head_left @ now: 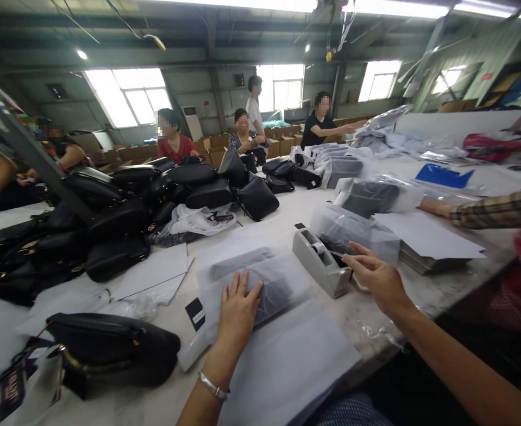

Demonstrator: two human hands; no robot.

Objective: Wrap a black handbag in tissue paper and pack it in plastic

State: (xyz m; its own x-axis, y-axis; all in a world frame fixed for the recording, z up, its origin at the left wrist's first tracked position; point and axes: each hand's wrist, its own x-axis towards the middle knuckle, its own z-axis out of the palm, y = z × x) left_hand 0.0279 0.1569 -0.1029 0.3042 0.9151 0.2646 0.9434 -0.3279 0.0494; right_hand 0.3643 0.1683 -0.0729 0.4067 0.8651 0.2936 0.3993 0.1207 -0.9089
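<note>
My left hand (239, 307) lies flat, fingers spread, on the paper-wrapped bag (260, 284) near the worktop's (296, 219) front edge; my right hand (373, 275) pinches thumb and finger together at the tape dispenser (322, 260), right of the bag.

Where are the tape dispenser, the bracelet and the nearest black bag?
Tape dispenser (314, 265), head view: side of its grey body.
Bracelet (212, 387), head view: middle of its silver band.
Black bag (125, 346), head view: middle of its body.
</note>
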